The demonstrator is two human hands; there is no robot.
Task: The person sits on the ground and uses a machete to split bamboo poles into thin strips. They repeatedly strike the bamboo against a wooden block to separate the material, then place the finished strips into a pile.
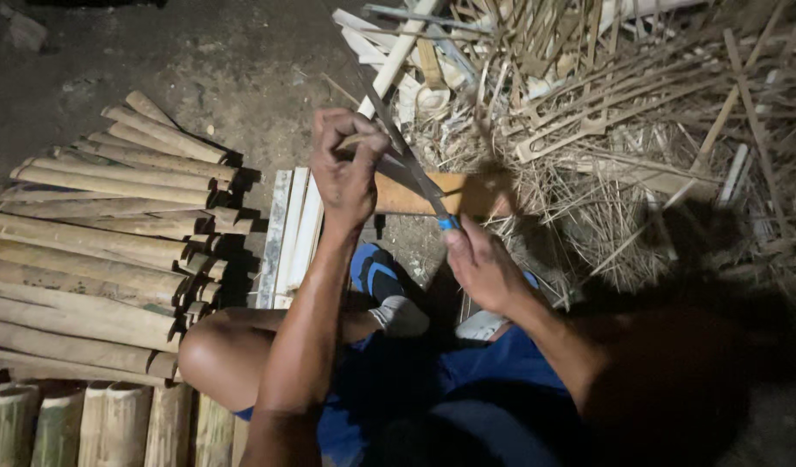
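Bamboo splitting looks midway, judging by the piles. Left hand is clenched around a thin pale bamboo strip that runs up and away from it; right hand grips the blue handle of a long dark knife, its blade laid against the strip just beside the left fingers. A flat orange-brown wooden block sits under both hands. Left of the hands, stacked split bamboo halves wait uncut; beyond the hands to the right, a heap of pale slivers and shavings suggests much is already done.
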